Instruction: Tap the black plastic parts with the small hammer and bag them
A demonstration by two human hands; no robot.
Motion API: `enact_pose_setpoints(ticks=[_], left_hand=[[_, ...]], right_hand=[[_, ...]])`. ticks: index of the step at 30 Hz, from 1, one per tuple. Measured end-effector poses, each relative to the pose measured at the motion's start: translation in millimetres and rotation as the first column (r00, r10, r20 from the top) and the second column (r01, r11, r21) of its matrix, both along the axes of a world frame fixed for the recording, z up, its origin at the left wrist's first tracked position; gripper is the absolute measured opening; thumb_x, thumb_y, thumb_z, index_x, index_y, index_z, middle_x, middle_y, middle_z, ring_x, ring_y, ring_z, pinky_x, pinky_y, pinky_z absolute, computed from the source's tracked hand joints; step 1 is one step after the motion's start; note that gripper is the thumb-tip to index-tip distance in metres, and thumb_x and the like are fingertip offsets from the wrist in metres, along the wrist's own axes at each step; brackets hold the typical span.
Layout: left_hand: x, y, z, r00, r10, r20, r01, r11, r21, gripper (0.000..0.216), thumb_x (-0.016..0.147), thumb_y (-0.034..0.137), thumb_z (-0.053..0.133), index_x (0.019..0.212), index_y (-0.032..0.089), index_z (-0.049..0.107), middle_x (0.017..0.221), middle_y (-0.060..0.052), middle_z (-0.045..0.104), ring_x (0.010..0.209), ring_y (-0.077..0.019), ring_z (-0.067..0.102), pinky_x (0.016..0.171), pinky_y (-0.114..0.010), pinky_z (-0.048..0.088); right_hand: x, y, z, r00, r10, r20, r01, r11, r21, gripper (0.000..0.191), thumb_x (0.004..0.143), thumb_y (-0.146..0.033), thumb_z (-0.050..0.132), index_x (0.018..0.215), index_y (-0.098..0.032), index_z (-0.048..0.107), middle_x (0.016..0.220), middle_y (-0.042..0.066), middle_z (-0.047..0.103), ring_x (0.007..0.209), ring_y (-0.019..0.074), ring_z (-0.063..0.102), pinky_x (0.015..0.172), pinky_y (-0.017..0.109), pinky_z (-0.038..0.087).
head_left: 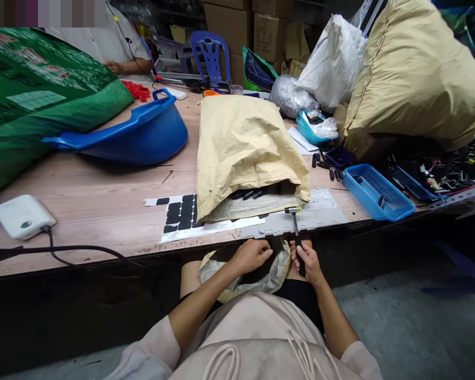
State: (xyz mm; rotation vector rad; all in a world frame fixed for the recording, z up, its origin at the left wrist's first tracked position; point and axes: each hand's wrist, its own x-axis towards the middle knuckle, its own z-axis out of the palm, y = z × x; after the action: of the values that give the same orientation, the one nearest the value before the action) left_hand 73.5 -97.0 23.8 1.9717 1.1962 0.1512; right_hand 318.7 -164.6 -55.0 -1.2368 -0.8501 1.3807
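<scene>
My right hand is wrapped round the black handle of a small hammer, whose head rests by the front edge of the table over a grey plate. My left hand hovers over the mouth of an open sack with a silvery lining, held on my lap. Its fingers are curled; whatever they may hold is hidden. Right ahead on the table lies a tan sack, its mouth facing me, with black parts inside. A sheet of black stickers is partly under it.
A blue basin and a white box with a cable are at left, near a green sack. To the right stand a blue basket, loose black pieces and a bulging tan sack. Another person's arm is across the table.
</scene>
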Motion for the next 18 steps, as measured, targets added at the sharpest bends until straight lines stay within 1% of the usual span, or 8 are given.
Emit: enact_pose_setpoints(ticks=[2, 4, 7, 10, 12, 14, 16, 18], left_hand=[[18, 27, 19.6, 0.993, 0.08, 0.081, -0.087, 0.992, 0.087, 0.026, 0.097, 0.038, 0.056, 0.102, 0.022, 0.077, 0.081, -0.003, 0.075, 0.077, -0.0189, 0.069, 0.071, -0.027, 0.046], [39, 58, 31.2, 0.973, 0.211, 0.097, -0.224, 0.962, 0.156, 0.028, 0.097, 0.037, 0.057, 0.113, 0.022, 0.075, 0.086, -0.003, 0.076, 0.082, -0.0197, 0.069, 0.075, -0.028, 0.048], [73, 105, 36.4, 0.923, 0.38, 0.054, -0.381, 0.89, 0.249, 0.035, 0.096, 0.044, 0.063, 0.121, 0.021, 0.07, 0.113, -0.009, 0.075, 0.104, -0.0255, 0.069, 0.084, -0.031, 0.05], [100, 138, 35.0, 0.886, 0.464, -0.031, -0.436, 0.852, 0.288, 0.041, 0.097, 0.048, 0.061, 0.121, 0.016, 0.068, 0.127, -0.017, 0.07, 0.114, -0.0321, 0.068, 0.089, -0.037, 0.051], [109, 149, 32.8, 0.874, 0.478, -0.085, -0.435, 0.849, 0.3, 0.037, 0.098, 0.043, 0.059, 0.118, 0.013, 0.068, 0.127, -0.02, 0.069, 0.116, -0.0353, 0.067, 0.09, -0.04, 0.051], [110, 150, 29.6, 0.877, 0.468, -0.107, -0.419, 0.855, 0.307, 0.029, 0.098, 0.036, 0.058, 0.114, 0.013, 0.069, 0.125, -0.02, 0.069, 0.115, -0.0359, 0.067, 0.09, -0.041, 0.051], [102, 144, 25.4, 0.892, 0.446, -0.078, -0.401, 0.859, 0.319, 0.023, 0.096, 0.031, 0.059, 0.11, 0.016, 0.069, 0.122, -0.017, 0.07, 0.112, -0.0336, 0.068, 0.087, -0.04, 0.051], [85, 133, 20.3, 0.912, 0.41, -0.015, -0.383, 0.863, 0.328, 0.019, 0.094, 0.031, 0.063, 0.107, 0.02, 0.068, 0.117, -0.012, 0.072, 0.106, -0.0295, 0.068, 0.083, -0.036, 0.05]], right_hand=[[0, 0, -1.9, 1.0, 0.002, 0.001, -0.002, 1.0, 0.002, 0.051, 0.086, -0.06, 0.076, 0.114, -0.018, 0.07, 0.065, -0.003, 0.063, 0.041, 0.0075, 0.045, 0.037, 0.02, 0.038], [-1, 0, -3.2, 1.0, -0.002, 0.001, 0.002, 1.0, -0.002, 0.054, 0.084, -0.062, 0.076, 0.113, -0.018, 0.07, 0.064, -0.003, 0.062, 0.041, 0.0076, 0.044, 0.035, 0.02, 0.037], [-2, 1, -3.8, 1.0, -0.01, 0.003, 0.01, 1.0, -0.003, 0.056, 0.083, -0.065, 0.076, 0.112, -0.018, 0.071, 0.064, -0.003, 0.061, 0.04, 0.0079, 0.043, 0.034, 0.02, 0.036], [-3, 0, -3.3, 1.0, 0.001, 0.014, -0.001, 1.0, 0.0, 0.054, 0.085, -0.063, 0.075, 0.112, -0.018, 0.07, 0.064, -0.003, 0.062, 0.04, 0.008, 0.043, 0.035, 0.021, 0.037], [-3, 0, -2.9, 1.0, 0.01, 0.018, -0.01, 1.0, 0.003, 0.053, 0.086, -0.063, 0.074, 0.113, -0.017, 0.07, 0.065, -0.003, 0.062, 0.041, 0.0081, 0.044, 0.036, 0.021, 0.037], [-3, 0, -2.6, 1.0, 0.012, 0.019, -0.012, 1.0, 0.008, 0.054, 0.086, -0.063, 0.074, 0.114, -0.017, 0.069, 0.065, -0.003, 0.062, 0.041, 0.0082, 0.044, 0.036, 0.021, 0.037], [-4, 0, -2.0, 1.0, 0.009, 0.019, -0.01, 1.0, 0.013, 0.054, 0.086, -0.063, 0.074, 0.113, -0.017, 0.069, 0.065, -0.003, 0.062, 0.041, 0.0083, 0.044, 0.036, 0.021, 0.037], [-5, 0, -0.7, 1.0, 0.009, 0.015, -0.009, 1.0, 0.012, 0.054, 0.085, -0.064, 0.074, 0.113, -0.017, 0.069, 0.064, -0.003, 0.062, 0.041, 0.0082, 0.044, 0.036, 0.021, 0.037]])
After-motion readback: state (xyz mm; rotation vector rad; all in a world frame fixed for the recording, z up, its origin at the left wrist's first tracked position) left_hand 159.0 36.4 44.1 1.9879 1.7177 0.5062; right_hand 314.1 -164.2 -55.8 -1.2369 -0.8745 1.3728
